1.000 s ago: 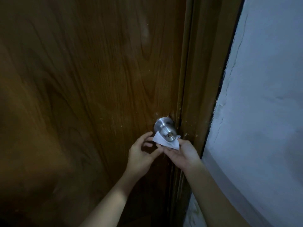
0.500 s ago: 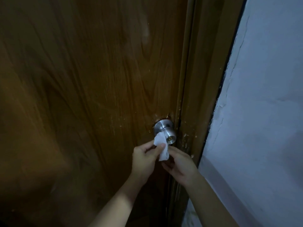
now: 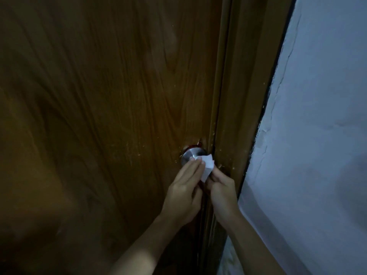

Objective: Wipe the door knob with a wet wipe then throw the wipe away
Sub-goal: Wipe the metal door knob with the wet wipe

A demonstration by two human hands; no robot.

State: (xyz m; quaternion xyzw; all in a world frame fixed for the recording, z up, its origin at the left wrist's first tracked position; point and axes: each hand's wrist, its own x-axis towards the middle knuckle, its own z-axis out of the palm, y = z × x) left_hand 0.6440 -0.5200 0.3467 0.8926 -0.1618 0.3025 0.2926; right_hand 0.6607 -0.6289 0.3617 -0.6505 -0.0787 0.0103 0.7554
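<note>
A round silver door knob sticks out of a brown wooden door near its right edge. A white wet wipe lies over the knob's front and right side. My left hand presses its fingers flat on the wipe against the knob. Just below and to the right, my right hand pinches the wipe's lower edge. The knob's face and keyhole are hidden under the wipe and fingers.
A brown door frame runs up the right side of the door. Beyond it is a pale, cracked plaster wall. The scene is dim.
The wipe has gone from under the knob, to a bunch in my left fingers, to spread over the knob's front. My left hand moved up onto the knob; my right hand stayed below.
</note>
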